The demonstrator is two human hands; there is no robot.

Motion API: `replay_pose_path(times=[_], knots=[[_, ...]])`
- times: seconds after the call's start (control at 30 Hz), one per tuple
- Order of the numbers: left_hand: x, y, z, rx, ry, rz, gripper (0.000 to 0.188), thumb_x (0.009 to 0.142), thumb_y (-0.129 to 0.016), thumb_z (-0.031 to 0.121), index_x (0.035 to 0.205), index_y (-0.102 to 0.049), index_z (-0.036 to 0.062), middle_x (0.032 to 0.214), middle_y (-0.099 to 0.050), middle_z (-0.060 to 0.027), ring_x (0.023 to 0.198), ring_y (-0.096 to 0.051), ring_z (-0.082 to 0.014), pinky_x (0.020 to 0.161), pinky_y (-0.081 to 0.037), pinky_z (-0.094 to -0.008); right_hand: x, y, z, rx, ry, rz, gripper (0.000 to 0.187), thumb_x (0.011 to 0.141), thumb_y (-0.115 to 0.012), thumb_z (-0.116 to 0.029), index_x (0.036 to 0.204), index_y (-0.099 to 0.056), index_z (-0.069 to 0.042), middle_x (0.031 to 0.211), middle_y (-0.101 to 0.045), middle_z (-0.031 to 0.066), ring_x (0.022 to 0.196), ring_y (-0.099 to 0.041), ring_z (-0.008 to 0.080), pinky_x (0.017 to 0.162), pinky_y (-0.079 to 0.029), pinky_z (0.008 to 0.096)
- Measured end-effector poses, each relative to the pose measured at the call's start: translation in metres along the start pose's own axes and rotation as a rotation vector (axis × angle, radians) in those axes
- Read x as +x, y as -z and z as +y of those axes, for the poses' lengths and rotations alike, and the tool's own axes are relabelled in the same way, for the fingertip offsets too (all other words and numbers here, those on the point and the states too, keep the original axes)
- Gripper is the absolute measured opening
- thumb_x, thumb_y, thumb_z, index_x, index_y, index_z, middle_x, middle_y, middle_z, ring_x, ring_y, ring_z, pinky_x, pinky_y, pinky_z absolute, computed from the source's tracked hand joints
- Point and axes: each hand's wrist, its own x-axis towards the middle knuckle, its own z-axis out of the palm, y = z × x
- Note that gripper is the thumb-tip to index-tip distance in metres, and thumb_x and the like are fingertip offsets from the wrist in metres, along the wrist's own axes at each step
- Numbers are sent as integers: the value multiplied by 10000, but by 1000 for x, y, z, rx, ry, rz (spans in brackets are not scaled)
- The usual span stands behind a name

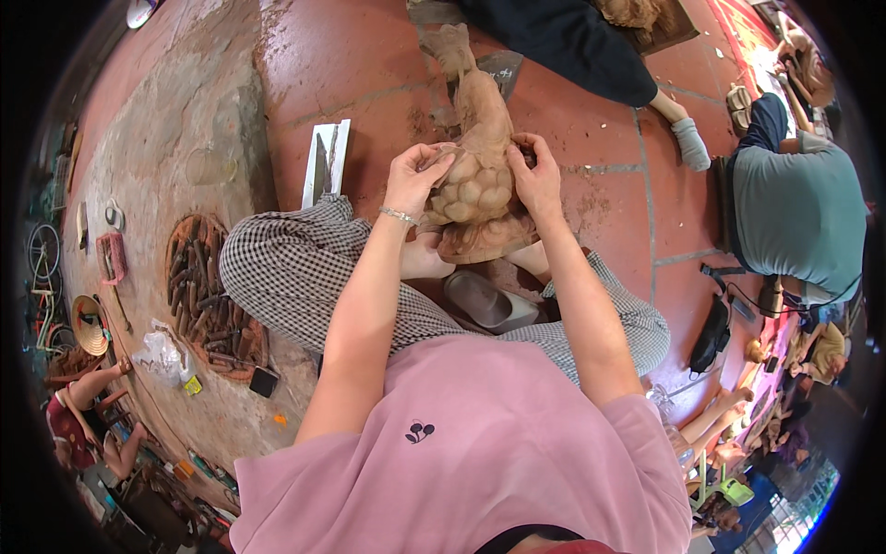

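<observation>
Between my feet stands a brown carving (475,191) that looks like wood, with a cluster of rounded lumps low on its front and a long, smooth body rising toward the far side. My left hand (418,177) is closed at the left edge of the lumps, its thumb and fingers pinching there. Whether a thin piece is also between those fingers, I cannot tell. On the opposite side, my right hand (537,177) grips the edge of the carving with bent fingers. Both forearms reach forward over my checked trousers (295,268).
A round basket (197,222) of many carving tools sits on a stone slab (138,166) at left. By my left knee lies a white tray (325,162) with a dark blade-like piece. Another person's dark-clad leg (572,46) stretches across the far side; a person in grey-green (798,212) sits at right.
</observation>
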Motion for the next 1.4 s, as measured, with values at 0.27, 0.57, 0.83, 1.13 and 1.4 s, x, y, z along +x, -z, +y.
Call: replay_pose_path(times=[0.27, 0.57, 0.83, 1.13, 1.4], knots=[[14, -23, 2, 502, -199, 152, 142, 832, -748, 71, 775, -638, 3, 987, -705, -85, 848, -621, -100, 739, -516, -250, 2, -2, 0, 6, 9, 4, 281, 879, -655, -213, 1100, -623, -43, 1009, -675, 95, 931, -651, 192, 851, -495, 305], [5, -12, -5, 188, -135, 27, 138, 838, -756, 85, 837, -659, -14, 1012, -688, -62, 899, -600, -92, 806, -495, -247, 0, -1, -2, 5, -2, 6, 285, 876, -658, -228, 1099, -628, -53, 1032, -676, 82, 946, -650, 184, 860, -491, 301], [9, -5, -1, 136, -33, -19, 138, 852, -744, 105, 903, -675, -3, 913, -684, -21, 800, -593, -64, 732, -490, -227, 0, 0, 2, 5, 8, 1, 279, 879, -662, -228, 1094, -632, -52, 1031, -676, 76, 924, -652, 179, 848, -497, 303], [4, 25, -13, -104, 13, 218, 125, 866, -726, 94, 964, -675, 36, 874, -668, 4, 745, -602, -64, 639, -479, -210, 0, 1, 0, 9, 4, 7, 293, 876, -669, -238, 1097, -632, -49, 1031, -677, 72, 941, -646, 170, 861, -490, 300], [10, 10, -8, 15, 64, -34, 130, 884, -677, 24, 1014, -671, 8, 971, -685, -13, 861, -630, -70, 755, -531, -217, 0, 0, -6, -40, -8, 19, 283, 872, -663, -229, 1087, -628, -48, 1021, -672, 87, 934, -649, 197, 852, -494, 310]])
